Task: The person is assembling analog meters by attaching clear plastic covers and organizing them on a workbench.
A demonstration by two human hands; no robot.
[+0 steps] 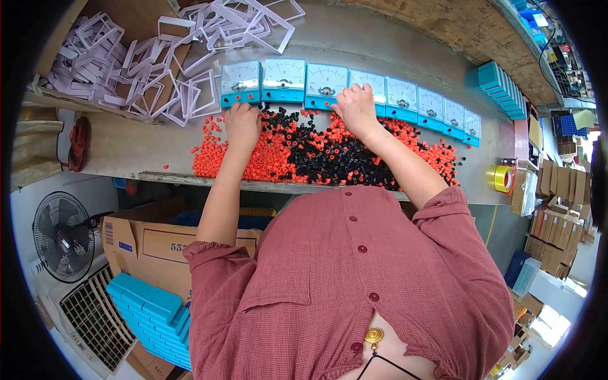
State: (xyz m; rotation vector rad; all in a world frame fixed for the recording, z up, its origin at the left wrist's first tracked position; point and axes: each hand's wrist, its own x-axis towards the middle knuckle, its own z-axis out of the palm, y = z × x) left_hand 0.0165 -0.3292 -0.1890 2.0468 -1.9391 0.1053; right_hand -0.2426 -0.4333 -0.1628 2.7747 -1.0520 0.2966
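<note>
A row of panel meters (pixel 327 82) with clear fronts and turquoise bases stands across the bench. My left hand (pixel 243 126) is at the lower edge of the leftmost meter (pixel 240 79), its fingers bent together; what they hold, if anything, is hidden. Two small red caps show on that meter's base beside the fingertips. My right hand (pixel 357 113) is closed at the gap between the third and fourth meters, with a bit of red at its fingertips that looks like a cap. Below both hands spreads a pile of red caps (pixel 253 161) and black caps (pixel 329 161).
White plastic frames (pixel 234 22) are heaped at the back left, some inside a cardboard box (pixel 44 85). Turquoise cases (pixel 500 85) are stacked at the far right, above yellow tape rolls (pixel 502 178). A fan (pixel 63 237) and more turquoise cases (pixel 149 313) are at the lower left.
</note>
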